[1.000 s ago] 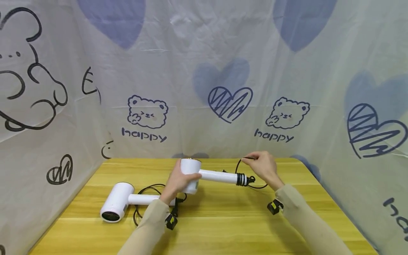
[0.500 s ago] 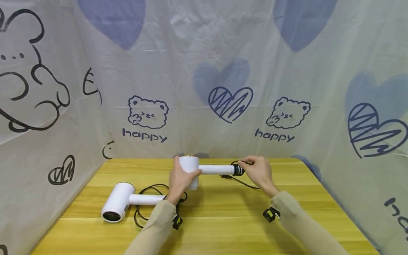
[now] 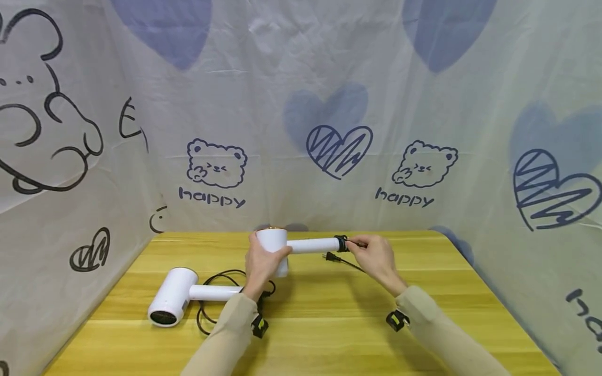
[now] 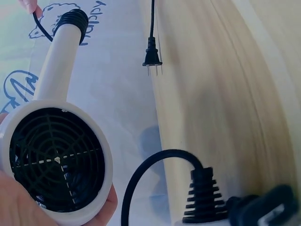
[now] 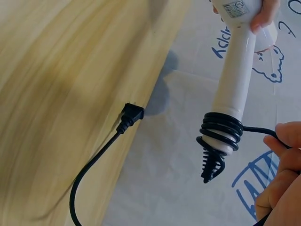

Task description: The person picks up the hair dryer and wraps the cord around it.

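My left hand [image 3: 263, 263] grips the barrel of a white hair dryer [image 3: 312, 246], held above the table with its handle pointing right. In the left wrist view its round black grille [image 4: 57, 160] faces the camera. Several turns of black cord [image 5: 221, 128] wrap the handle's lower end, beside the ribbed cord guard [image 5: 211, 165]. Between thumb and forefinger, my right hand [image 3: 373, 258] pinches the cord just off the wraps. The cord's loose end hangs with its two-prong plug [image 5: 133, 111] below the handle.
A second white hair dryer [image 3: 173, 297] lies on the left of the wooden table [image 3: 329, 334], its black cord [image 3: 203, 318] looped loosely around its handle. Behind the table hangs a printed cloth [image 3: 282, 104], with more cloth at both sides.
My right hand has moved left and a little down, bringing the cord close against the handle end. The held dryer has shifted slightly left and up. The second dryer stays put.
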`<state>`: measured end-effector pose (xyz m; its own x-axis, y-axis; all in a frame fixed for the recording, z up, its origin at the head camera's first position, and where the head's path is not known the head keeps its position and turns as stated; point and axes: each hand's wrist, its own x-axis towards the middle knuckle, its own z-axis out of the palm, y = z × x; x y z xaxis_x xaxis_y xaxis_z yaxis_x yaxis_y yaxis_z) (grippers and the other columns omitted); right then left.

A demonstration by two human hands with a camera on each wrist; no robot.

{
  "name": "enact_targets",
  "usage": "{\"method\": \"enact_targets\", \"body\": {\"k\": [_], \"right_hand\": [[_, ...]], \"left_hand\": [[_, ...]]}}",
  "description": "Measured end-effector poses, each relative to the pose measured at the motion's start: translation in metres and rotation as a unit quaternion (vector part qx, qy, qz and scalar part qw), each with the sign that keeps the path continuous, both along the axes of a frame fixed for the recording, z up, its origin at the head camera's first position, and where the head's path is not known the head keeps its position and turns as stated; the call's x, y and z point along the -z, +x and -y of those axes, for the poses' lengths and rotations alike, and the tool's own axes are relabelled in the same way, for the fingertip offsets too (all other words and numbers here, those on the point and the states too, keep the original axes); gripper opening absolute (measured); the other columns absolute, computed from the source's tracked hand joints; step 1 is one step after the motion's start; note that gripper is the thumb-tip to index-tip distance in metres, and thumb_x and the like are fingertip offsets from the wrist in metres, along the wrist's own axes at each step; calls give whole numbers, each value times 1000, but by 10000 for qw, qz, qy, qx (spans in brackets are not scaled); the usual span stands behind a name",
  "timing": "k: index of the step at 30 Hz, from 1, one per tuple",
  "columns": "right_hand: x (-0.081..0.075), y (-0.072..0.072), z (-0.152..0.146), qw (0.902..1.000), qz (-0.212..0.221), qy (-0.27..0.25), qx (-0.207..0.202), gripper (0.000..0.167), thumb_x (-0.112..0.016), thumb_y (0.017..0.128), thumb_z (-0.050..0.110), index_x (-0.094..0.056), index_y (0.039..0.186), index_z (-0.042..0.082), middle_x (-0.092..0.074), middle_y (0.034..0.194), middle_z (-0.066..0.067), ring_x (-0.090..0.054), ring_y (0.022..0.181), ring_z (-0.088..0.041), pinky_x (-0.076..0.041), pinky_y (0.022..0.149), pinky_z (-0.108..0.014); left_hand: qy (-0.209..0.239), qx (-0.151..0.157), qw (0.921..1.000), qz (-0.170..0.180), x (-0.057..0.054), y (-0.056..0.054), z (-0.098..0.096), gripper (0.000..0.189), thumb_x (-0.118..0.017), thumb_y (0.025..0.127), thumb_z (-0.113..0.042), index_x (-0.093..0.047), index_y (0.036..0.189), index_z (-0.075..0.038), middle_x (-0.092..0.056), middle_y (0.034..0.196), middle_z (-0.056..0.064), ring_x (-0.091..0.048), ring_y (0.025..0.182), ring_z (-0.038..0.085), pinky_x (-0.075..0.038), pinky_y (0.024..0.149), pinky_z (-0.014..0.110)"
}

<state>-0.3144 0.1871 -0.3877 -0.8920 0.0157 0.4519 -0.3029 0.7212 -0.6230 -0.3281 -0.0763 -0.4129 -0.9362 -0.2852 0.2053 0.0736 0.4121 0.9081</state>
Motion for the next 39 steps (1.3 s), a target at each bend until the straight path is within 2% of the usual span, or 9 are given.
{"method": "enact_targets", "body": {"k": [7,12,17,21,27,30,34,39], "right_hand": [[2,3,4,9991,-75,52,-420,20,-67,93,25,-77,104,11,-58,59,1,-37,43,-10,-28,40,-21],[3,4,5,9977,-233,54,-635,22,-63,95,20,-74,110,9,-61,64,-2,-36,42,-9,-29,38,-21],[7,5,6,9956,-242,28,-908,26,-58,97,18,-72,116,7,-56,60,-2,-35,43,-8,-29,38,-20],[11,6,4,9955,-183,-19,-934,27,-56,99,18,-70,120,9,-53,61,0,-35,44,-7,-31,41,-21],[11,10,-1,9958,-106,-191,-885,29,-54,101,19,-68,124,11,-48,61,0,-34,44,-8,-32,40,-23],[10,11,-2,9956,-120,-189,-905,29,-52,101,19,-67,125,11,-52,63,0,-35,44,-8,-33,40,-23],[11,12,-3,9960,-128,-165,-874,29,-52,101,19,-68,125,11,-60,70,1,-43,48,-10,-37,44,-24],[12,12,-6,9954,-169,-185,-928,28,-52,101,18,-69,123,10,-63,73,2,-47,53,-10,-38,47,-24]], "left_hand": [[495,-69,9983,313,2,1,6,92,-82,71,-38,-32,145,-14,-59,117,16,-61,98,32,-57,73,38],[960,91,9947,361,0,-1,8,91,-81,72,-36,-31,145,-14,-55,123,15,-60,101,32,-57,74,38],[1292,81,9903,509,0,-1,7,90,-81,73,-34,-31,145,-13,-54,124,16,-58,103,32,-57,77,38],[1458,48,9880,502,0,-1,5,89,-81,74,-33,-31,145,-13,-54,123,16,-58,102,32,-57,76,37],[1769,155,9832,410,-1,-1,-1,90,-82,74,-32,-31,146,-12,-51,127,16,-57,105,33,-58,77,39],[1901,102,9808,420,0,-2,-3,90,-82,74,-32,-31,145,-12,-51,127,16,-57,106,33,-57,79,39],[2349,-8,9709,475,2,-4,-2,91,-82,75,-32,-30,146,-12,-50,128,15,-57,103,30,-55,78,36],[3051,64,9503,612,4,-7,-1,91,-82,76,-29,-28,147,-10,-47,130,15,-59,96,27,-57,72,33]]}}
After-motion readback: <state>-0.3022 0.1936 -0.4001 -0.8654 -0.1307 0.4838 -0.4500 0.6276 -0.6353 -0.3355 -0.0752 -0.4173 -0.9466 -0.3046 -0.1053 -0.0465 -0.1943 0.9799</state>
